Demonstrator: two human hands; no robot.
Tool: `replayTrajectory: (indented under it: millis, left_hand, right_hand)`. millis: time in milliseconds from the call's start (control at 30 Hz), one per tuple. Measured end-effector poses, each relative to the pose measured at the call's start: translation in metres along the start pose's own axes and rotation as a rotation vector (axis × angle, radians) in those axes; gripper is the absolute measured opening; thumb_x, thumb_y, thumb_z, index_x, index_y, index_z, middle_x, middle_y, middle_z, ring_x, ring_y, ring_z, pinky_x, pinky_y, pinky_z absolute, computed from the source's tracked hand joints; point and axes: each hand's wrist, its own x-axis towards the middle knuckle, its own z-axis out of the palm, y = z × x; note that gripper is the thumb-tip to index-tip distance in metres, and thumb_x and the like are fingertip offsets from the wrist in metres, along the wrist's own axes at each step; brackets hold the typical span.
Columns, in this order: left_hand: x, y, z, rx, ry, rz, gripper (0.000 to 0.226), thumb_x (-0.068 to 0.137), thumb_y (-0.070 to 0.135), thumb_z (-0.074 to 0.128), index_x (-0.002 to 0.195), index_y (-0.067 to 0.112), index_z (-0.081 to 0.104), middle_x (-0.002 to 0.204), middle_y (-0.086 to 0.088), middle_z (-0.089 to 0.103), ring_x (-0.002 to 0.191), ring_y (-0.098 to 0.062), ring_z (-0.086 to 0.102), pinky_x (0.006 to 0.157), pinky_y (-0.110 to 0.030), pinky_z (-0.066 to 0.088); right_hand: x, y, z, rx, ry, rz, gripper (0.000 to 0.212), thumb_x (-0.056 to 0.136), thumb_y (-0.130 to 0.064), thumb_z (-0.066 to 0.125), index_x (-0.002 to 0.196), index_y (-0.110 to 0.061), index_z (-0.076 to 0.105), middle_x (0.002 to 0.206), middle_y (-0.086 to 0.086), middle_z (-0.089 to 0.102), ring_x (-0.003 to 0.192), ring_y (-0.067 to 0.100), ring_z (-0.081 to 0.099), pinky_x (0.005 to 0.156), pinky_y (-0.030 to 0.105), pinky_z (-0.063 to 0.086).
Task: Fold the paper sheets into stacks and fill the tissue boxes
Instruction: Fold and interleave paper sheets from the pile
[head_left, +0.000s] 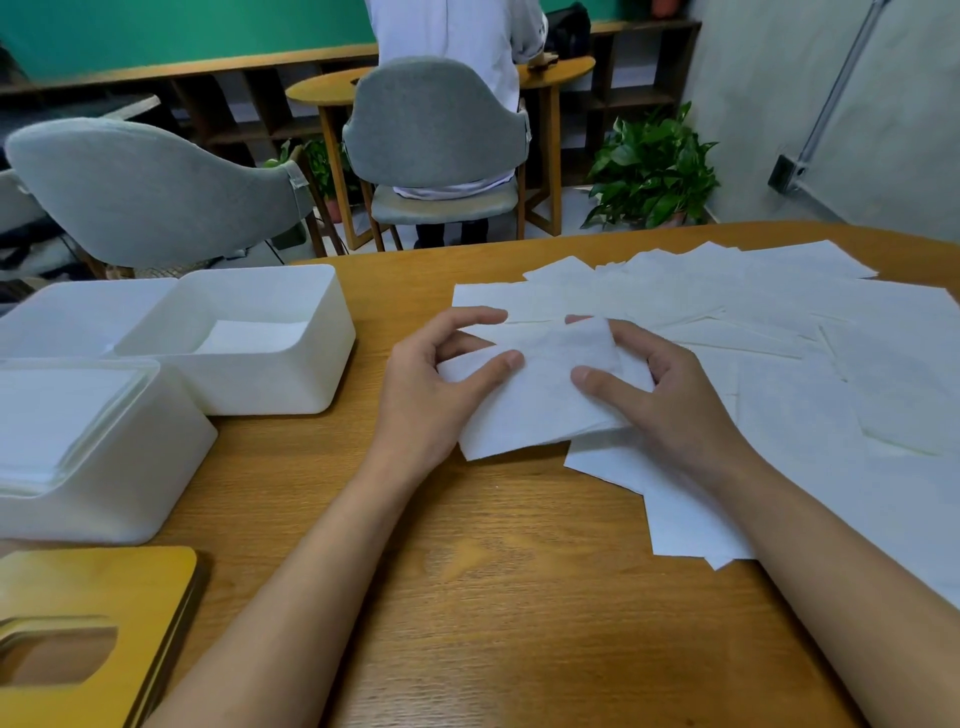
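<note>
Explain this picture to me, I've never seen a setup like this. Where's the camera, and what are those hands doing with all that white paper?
There is no machine here. This is a single picture from a wide-angle camera worn on a person's head, looking forward and down at their own arms. The left hand and the right hand both pinch one paper sheet above a wooden table. Many more loose sheets lie spread out to the right. On the left stand two open white boxes: the far box holds a little paper, and the near box holds a fuller stack. A wooden lid with a slot lies at the lower left.
</note>
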Motion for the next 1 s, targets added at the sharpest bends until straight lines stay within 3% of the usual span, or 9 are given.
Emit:
replayTrajectory:
  millis: [67, 167, 300, 567, 700, 767, 867, 1000]
  left_hand:
    - [-0.001, 0.001, 0.002, -0.027, -0.012, -0.021, 0.035, 0.088, 0.024, 0.085, 0.121, 0.027, 0.072, 0.092, 0.013, 0.077, 0.093, 0.0, 0.071, 0.076, -0.016, 0.054]
    - [-0.002, 0.0, 0.005, -0.077, -0.018, -0.035, 0.035, 0.088, 0.022, 0.085, 0.12, 0.025, 0.072, 0.09, 0.006, 0.079, 0.09, -0.005, 0.074, 0.072, -0.02, 0.056]
    - [-0.004, -0.001, 0.009, -0.103, -0.004, -0.052, 0.032, 0.087, 0.022, 0.086, 0.117, 0.026, 0.073, 0.088, 0.003, 0.078, 0.086, -0.007, 0.074, 0.069, -0.021, 0.055]
    - [-0.003, -0.007, 0.012, -0.053, 0.054, -0.046, 0.032, 0.088, 0.028, 0.085, 0.117, 0.031, 0.071, 0.095, 0.006, 0.076, 0.094, -0.006, 0.071, 0.076, -0.027, 0.056]
    - [-0.001, -0.004, 0.011, 0.013, 0.092, -0.098, 0.047, 0.09, 0.043, 0.08, 0.133, 0.041, 0.059, 0.132, 0.02, 0.058, 0.112, 0.011, 0.054, 0.081, -0.007, 0.046]
    - [-0.002, 0.001, 0.011, -0.117, 0.016, -0.193, 0.052, 0.093, 0.041, 0.076, 0.14, 0.04, 0.054, 0.133, 0.018, 0.057, 0.105, 0.021, 0.052, 0.078, 0.002, 0.041]
    - [-0.007, 0.007, 0.014, -0.305, -0.081, -0.264, 0.052, 0.097, 0.026, 0.074, 0.143, 0.035, 0.054, 0.111, 0.011, 0.065, 0.08, 0.014, 0.066, 0.064, -0.007, 0.049]
    - [-0.007, 0.003, 0.016, -0.263, -0.012, -0.166, 0.053, 0.094, 0.016, 0.078, 0.141, 0.029, 0.057, 0.116, 0.012, 0.068, 0.094, 0.009, 0.067, 0.071, -0.013, 0.053]
  right_hand:
    - [-0.002, -0.002, 0.003, 0.025, -0.048, -0.035, 0.049, 0.094, -0.027, 0.074, 0.137, -0.047, 0.06, 0.131, -0.018, 0.066, 0.115, 0.006, 0.066, 0.093, 0.03, 0.059]
    - [-0.003, -0.003, 0.004, -0.001, -0.066, -0.05, 0.064, 0.094, -0.029, 0.075, 0.146, -0.054, 0.046, 0.146, -0.022, 0.053, 0.129, 0.005, 0.058, 0.106, 0.038, 0.054]
    - [-0.004, -0.004, 0.007, -0.024, -0.106, -0.065, 0.075, 0.096, -0.028, 0.073, 0.15, -0.059, 0.033, 0.154, -0.028, 0.042, 0.137, 0.006, 0.051, 0.113, 0.046, 0.048]
    - [-0.005, -0.005, 0.007, -0.035, -0.117, -0.112, 0.075, 0.1, -0.021, 0.069, 0.151, -0.059, 0.029, 0.158, -0.025, 0.038, 0.14, 0.019, 0.05, 0.111, 0.057, 0.048]
    - [-0.004, -0.008, 0.002, 0.073, -0.072, -0.151, 0.064, 0.1, -0.01, 0.068, 0.147, -0.046, 0.044, 0.146, -0.014, 0.052, 0.123, 0.019, 0.063, 0.093, 0.041, 0.061]
    - [-0.004, -0.009, -0.002, 0.133, -0.058, -0.139, 0.058, 0.099, -0.01, 0.068, 0.142, -0.044, 0.049, 0.141, -0.009, 0.056, 0.117, 0.02, 0.066, 0.086, 0.035, 0.062]
    - [-0.003, -0.009, -0.005, 0.111, -0.037, -0.11, 0.047, 0.099, -0.014, 0.068, 0.135, -0.042, 0.059, 0.133, -0.015, 0.06, 0.114, 0.017, 0.065, 0.082, 0.028, 0.058]
    - [-0.003, -0.01, -0.008, 0.039, -0.113, -0.079, 0.027, 0.098, -0.013, 0.069, 0.118, -0.029, 0.078, 0.122, -0.018, 0.072, 0.113, 0.0, 0.063, 0.086, 0.011, 0.047]
